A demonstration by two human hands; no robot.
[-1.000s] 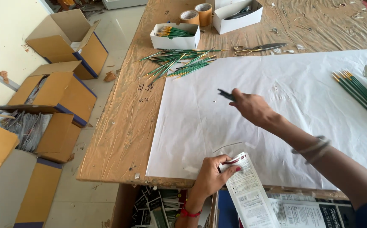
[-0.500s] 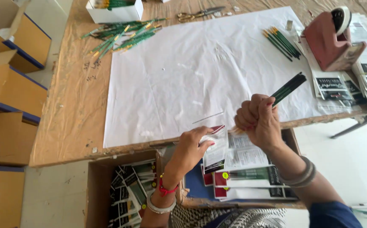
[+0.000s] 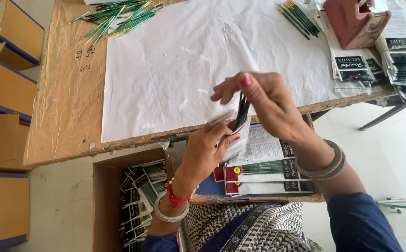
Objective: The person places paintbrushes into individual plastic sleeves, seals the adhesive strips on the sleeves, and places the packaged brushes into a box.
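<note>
Brushes (image 3: 242, 112) stand nearly upright, tips down, pinched in the right hand (image 3: 266, 100) and entering a clear packet (image 3: 233, 140) gripped by the left hand (image 3: 207, 151) just off the surface (image 3: 63, 102).

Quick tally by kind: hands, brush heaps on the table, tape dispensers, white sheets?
Hands: 2, left hand, right hand
Brush heaps: 2, left heap, right heap
Tape dispenser: 1
White sheet: 1
Total: 6
</note>
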